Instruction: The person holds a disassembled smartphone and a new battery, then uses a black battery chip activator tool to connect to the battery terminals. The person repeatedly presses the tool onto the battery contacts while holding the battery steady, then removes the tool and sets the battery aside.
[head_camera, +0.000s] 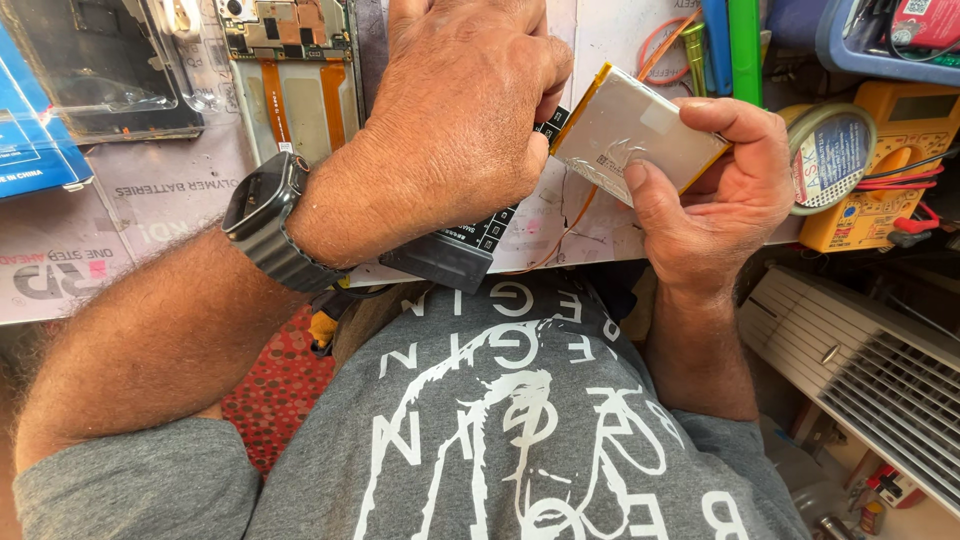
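While the right hand (715, 190) grips a flat silver battery (625, 130) by its near right edge, thumb laid across the face and fingers curled over the far side, the left hand (465, 110) comes in from the left with its back turned up and its knuckles bent. The left fingertips pinch at the battery's left edge, though what exactly they hold is hidden under the hand; it is closed tight, not spread. The battery is tilted, held just above the counter (150, 190), near the middle of the scene, with an orange strip along its edges. The left forearm crosses the body on a slant, a dark watch (265, 215) on the wrist; the right forearm rises almost straight up from the near side. Under the left hand a black keypad strip (460, 245) pokes out toward the near edge of the counter. Far left lies an opened phone (295, 70) with orange ribbon cables showing, and beside it a clear plastic cover (100, 70). To the right sit a round tin (832, 155) and a yellow multimeter (890, 170) with red leads.
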